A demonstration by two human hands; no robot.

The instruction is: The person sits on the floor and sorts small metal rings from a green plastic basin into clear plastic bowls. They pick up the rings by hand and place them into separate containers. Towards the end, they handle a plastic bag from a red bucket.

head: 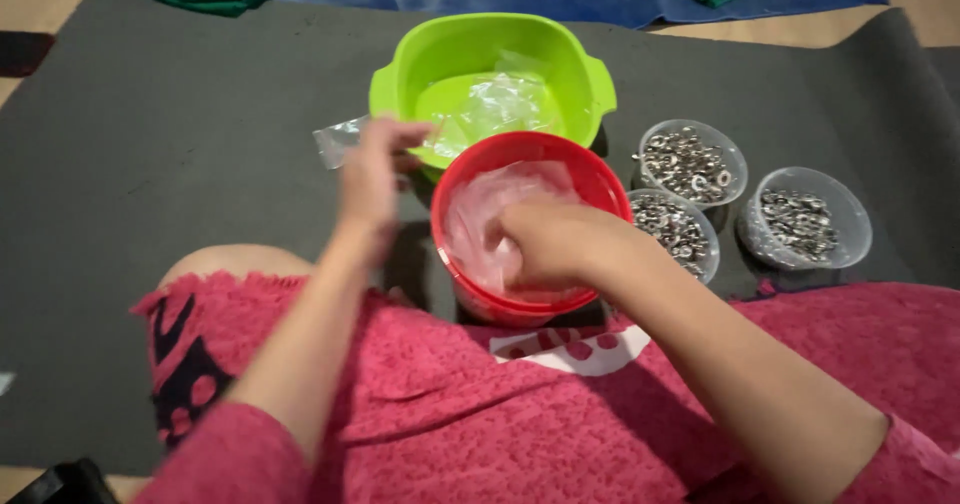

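Under both my hands lies a dark grey mat [180,164], and just beyond my left hand [372,169] sits the green tub [590,79] with clear plastic bags in it, while my right hand [548,239] reaches down into the red bowl [600,179] among more clear bags. To the right of my right grip stand three clear cups of small metal rings [690,164]. My left grip pinches a small clear plastic bag [335,144]; my right grip is curled, and I cannot tell whether it grasps anything.

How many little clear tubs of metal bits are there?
3, right of the red bowl: rear tub, near tub touching the bowl, far-right tub. Others may be hidden.
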